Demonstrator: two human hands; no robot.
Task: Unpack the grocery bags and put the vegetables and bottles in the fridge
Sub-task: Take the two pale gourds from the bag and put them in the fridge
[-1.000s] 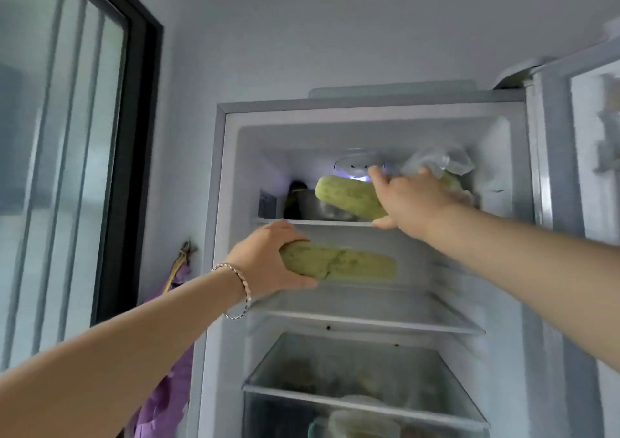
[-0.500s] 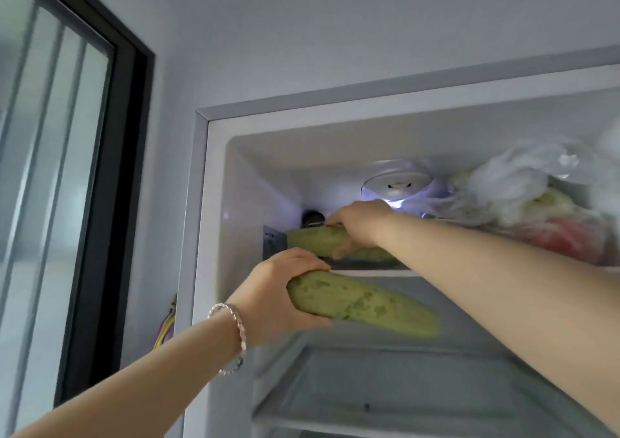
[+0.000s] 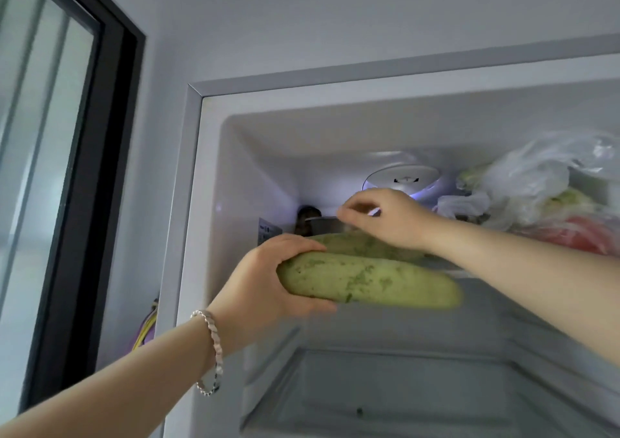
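The fridge [image 3: 196, 176] stands open in front of me. My left hand [image 3: 268, 280] grips the left end of a long pale green gourd [image 3: 379, 281], held level just below and in front of the top shelf [image 3: 459, 271]. A second green gourd [image 3: 362, 244] lies on that shelf behind it. My right hand [image 3: 385, 218] hovers just above the second gourd with its fingers loosely curled and nothing in them.
A metal pot [image 3: 323, 224] sits at the back left of the top shelf. Plastic bags of vegetables [image 3: 543, 189] fill the shelf's right side. A round light unit [image 3: 402, 176] glows on the back wall. A glass shelf [image 3: 402, 400] lies below. A dark-framed window [image 3: 77, 169] is at left.
My right hand has let go of the second gourd, which now lies on the top shelf, and has lifted off it. My left hand has raised its gourd toward the shelf.
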